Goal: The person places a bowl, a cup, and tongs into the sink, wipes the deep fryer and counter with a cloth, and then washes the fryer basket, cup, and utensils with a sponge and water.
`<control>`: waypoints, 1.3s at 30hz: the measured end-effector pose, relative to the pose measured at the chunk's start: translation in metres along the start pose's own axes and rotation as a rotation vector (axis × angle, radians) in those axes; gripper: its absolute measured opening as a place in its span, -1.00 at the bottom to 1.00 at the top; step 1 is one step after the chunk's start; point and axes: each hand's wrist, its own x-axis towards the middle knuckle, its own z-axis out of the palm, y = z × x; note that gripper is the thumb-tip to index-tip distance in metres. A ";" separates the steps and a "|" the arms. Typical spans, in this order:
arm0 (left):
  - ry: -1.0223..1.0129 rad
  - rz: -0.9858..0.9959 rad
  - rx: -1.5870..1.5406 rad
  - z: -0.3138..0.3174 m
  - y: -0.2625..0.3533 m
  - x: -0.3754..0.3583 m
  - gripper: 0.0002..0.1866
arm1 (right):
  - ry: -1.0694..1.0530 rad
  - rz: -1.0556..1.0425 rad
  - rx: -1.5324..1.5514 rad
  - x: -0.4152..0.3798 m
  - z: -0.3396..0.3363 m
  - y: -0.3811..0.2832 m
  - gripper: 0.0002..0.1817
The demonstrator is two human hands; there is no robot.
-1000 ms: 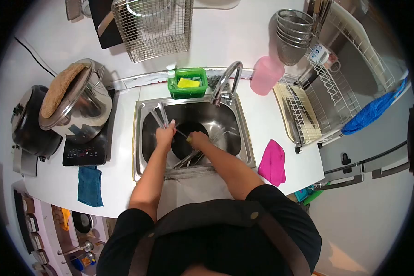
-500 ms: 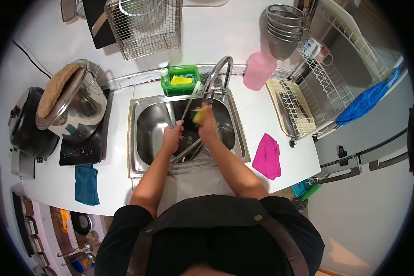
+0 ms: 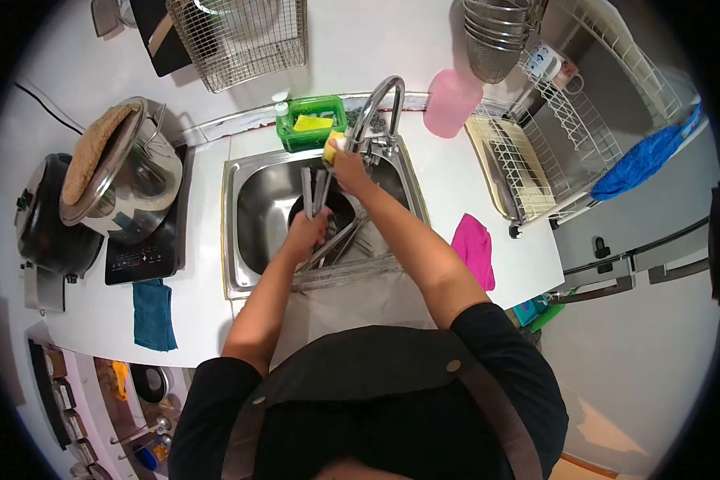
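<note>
My left hand (image 3: 306, 233) is closed round metal tongs (image 3: 308, 190), whose two arms point up and away from me above the sink (image 3: 252, 210). A yellow sponge (image 3: 333, 149) is gripped in my right hand (image 3: 350, 170), just left of the curved faucet (image 3: 386, 90) and close to the front of the green basket (image 3: 296, 144). Beneath my hands a dark round pan or bowl (image 3: 342, 210) sits in the sink. Several long metal utensils (image 3: 352, 242) lean beside it, partly hidden by my left hand.
Another yellow sponge (image 3: 313, 122) and a pump bottle (image 3: 283, 120) are in the basket. Left of the sink stands a steel pot (image 3: 148, 180) on an induction cooker (image 3: 142, 260). To the right are a pink container (image 3: 452, 104), a pink cloth (image 3: 474, 250) and a wire dish rack (image 3: 528, 180).
My right hand has moved up and left with the sponge, from over the sink's middle toward the basket. The tongs' two arms now show apart. The view has shifted slightly.
</note>
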 end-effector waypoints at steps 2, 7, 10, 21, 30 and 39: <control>0.105 -0.039 -0.072 -0.005 0.003 0.010 -0.75 | -0.032 0.018 0.156 0.011 -0.014 0.012 -0.70; 0.211 -0.015 -0.389 -0.045 0.003 0.008 -0.63 | -0.333 0.038 -1.023 -0.026 -0.038 0.039 -0.55; 0.216 -0.046 -0.253 -0.042 0.001 0.003 -0.68 | -0.543 0.239 -1.346 -0.056 -0.034 0.059 -0.58; 0.321 0.119 -0.102 -0.055 -0.018 0.017 -0.80 | -0.200 -0.052 -0.968 -0.045 -0.029 0.029 -0.70; 0.070 0.252 0.070 -0.001 -0.019 0.034 -0.84 | -0.162 0.093 -0.205 -0.064 -0.045 -0.026 -0.72; -0.071 0.249 0.076 -0.005 -0.037 0.046 -0.79 | -0.120 -0.001 0.008 -0.091 -0.023 -0.031 -0.65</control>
